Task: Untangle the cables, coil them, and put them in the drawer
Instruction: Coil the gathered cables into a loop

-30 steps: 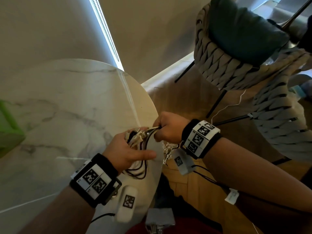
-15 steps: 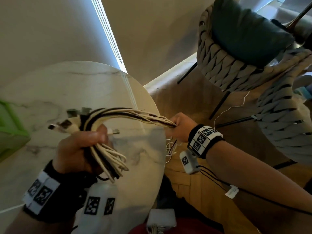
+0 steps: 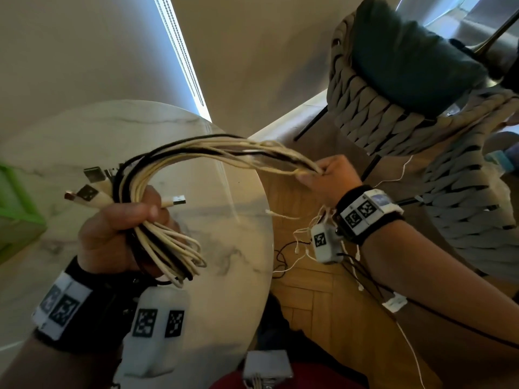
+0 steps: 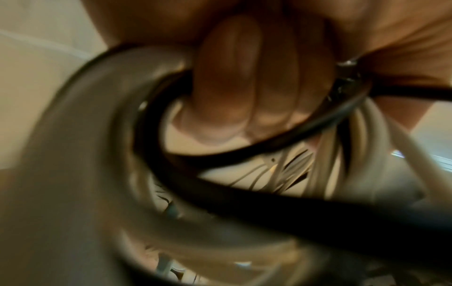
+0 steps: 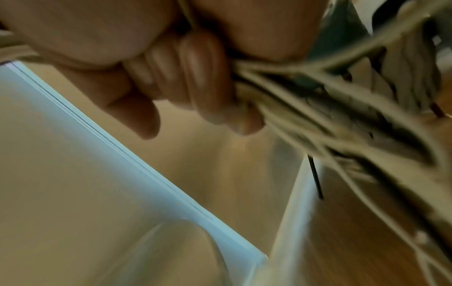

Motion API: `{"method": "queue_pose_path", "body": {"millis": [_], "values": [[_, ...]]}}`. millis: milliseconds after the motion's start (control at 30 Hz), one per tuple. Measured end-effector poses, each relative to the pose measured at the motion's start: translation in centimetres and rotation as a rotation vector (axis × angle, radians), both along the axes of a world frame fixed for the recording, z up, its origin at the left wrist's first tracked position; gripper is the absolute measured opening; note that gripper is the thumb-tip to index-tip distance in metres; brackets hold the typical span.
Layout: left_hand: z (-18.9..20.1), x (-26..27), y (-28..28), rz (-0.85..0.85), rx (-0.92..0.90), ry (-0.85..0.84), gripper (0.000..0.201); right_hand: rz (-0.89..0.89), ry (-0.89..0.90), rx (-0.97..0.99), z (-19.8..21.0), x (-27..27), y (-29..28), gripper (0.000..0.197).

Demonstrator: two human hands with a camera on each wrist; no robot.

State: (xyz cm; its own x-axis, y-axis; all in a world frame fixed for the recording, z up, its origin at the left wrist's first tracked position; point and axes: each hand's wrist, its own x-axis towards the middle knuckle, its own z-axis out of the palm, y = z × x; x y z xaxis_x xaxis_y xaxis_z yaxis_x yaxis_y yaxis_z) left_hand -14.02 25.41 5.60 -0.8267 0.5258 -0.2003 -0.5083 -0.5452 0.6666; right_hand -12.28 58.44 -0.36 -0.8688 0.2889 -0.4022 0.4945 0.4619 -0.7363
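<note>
The cables are being clenched by both the left hand and right hand, their length arching between the fingers.

Round white marble table against plain beige wall, with bright vertical strip of light; herringbone wood floor; woven grey chair with dark green cushion to the right

Both wrist views are motion-blurred, and the cables vanish inside the right hand.
</note>
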Motion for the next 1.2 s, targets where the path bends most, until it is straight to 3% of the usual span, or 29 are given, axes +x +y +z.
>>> {"method": "queue_pose_path", "body": {"millis": [100,167,233,267,300,367,433,500,600,667,733,767,867,900,967,1067,1133,1200], "values": [[-0.7,0.5,0.1,-0.088,0.037,-0.005,0.022,0.206,-0.274,0.011,-2.4,1.1,-1.8,0.019],[-0.7,0.9,0.2,-0.181,0.108,-0.091,0.02,0.318,-0.27,0.088,-3.9,1.3,-2.7,0.018],[-1.3,1.1,0.2,-0.235,-0.149,-0.126,0.029,0.424,-0.231,0.123,-4.8,1.2,-3.7,0.014],[-1.3,1.4,0.1,-0.219,-0.424,-0.03,0.032,0.46,-0.216,0.129,-5.0,1.0,-4.3,0.012],[-1.0,1.7,0.2,-0.181,-0.58,0.04,0.026,0.481,-0.207,0.121,-5.0,0.8,-4.9,0.012],[-0.8,2.0,0.6,-0.152,-0.676,0.11,0.024,0.512,-0.168,0.065,-4.4,0.5,-6.1,0.036],[-1.4,2.1,0.6,-0.145,-0.758,0.127,0.044,0.552,-0.072,0.005,-2.8,0.2,-7.5,0.076],[-1.5,1.9,0.0,-0.028,-0.772,0.142,0.053,0.625,0.003,-0.008,-0.6,0.3,-9.4,0.105],[-1.4,2.1,-0.8,0.136,-0.694,0.121,0.033,0.742,0.203,0.059,2.8,0.7,-12.6,0.122],[-1.2,2.4,-1.2,0.287,-0.602,0.05,0.04,0.793,0.25,-0.092,4.7,0.7,-15.0,0.119],[-1.0,2.6,-2.0,0.433,-0.513,-0.069,0.043,0.875,0.122,-0.238,5.5,0.9,-18.2,0.112],[-1.0,2.6,-2.5,0.481,-0.478,-0.118,0.042,0.925,0.06,-0.237,5.4,1.3,-20.1,0.1],[-1.2,2.6,-5.0,0.576,-0.366,-0.257,0.044,1.046,-0.004,-0.114,4.3,2.4,-24.7,0.039],[-1.4,2.7,-6.0,0.59,-0.338,-0.298,0.043,1.046,-0.018,-0.131,4.2,2.6,-25.5,0.029],[-2.0,3.0,-7.6,0.575,-0.276,-0.361,0.035,1.056,0.004,-0.13,4.4,2.7,-26.7,0.027],[-2.6,3.6,-9.4,0.565,-0.136,-0.439,0.03,1.121,0.092,0.07,4.6,2.8,-28.1,0.032],[-2.9,3.8,-10.5,0.593,-0.05,-0.481,0.036,1.148,0.079,0.139,4.3,3.0,-28.8,0.03],[-3.0,4.0,-11.3,0.621,-0.009,-0.455,0.025,1.176,0.03,0.158,4.3,3.1,-29.5,0.031]]}}
